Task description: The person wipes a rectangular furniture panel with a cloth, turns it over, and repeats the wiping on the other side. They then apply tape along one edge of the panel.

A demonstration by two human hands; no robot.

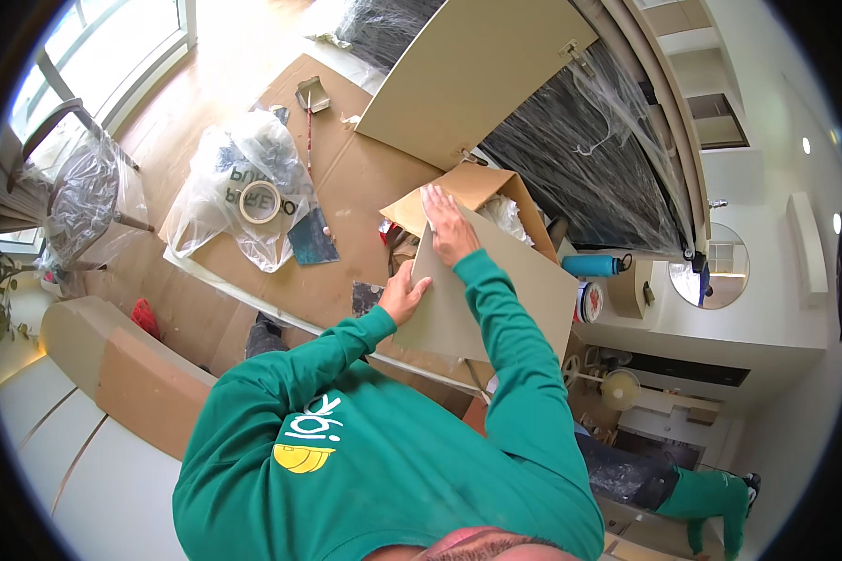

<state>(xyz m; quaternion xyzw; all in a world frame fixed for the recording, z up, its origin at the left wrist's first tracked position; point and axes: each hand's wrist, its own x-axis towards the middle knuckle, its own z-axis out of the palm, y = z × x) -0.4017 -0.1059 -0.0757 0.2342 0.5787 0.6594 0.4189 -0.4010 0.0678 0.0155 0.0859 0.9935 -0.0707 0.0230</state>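
A flat beige panel (pixel 496 294), like a cabinet door, is tilted in front of my chest. My left hand (pixel 405 294) is closed on its left edge, thumb on the near face and fingers partly hidden behind. My right hand (pixel 452 227) lies flat on the panel near its upper corner, fingers stretched out along the edge. Just beyond the panel stands an open cardboard box (pixel 533 215) with crumpled white plastic (pixel 503 217) inside. The panel hides part of the box.
Cardboard sheeting (pixel 365 168) covers the floor, with a plastic bag (pixel 225 178), a tape roll (pixel 259 202) and a paintbrush (pixel 310 122). A larger beige door (pixel 477 75) stands ahead. At right are a blue bottle (pixel 594 266) and another person (pixel 702 491).
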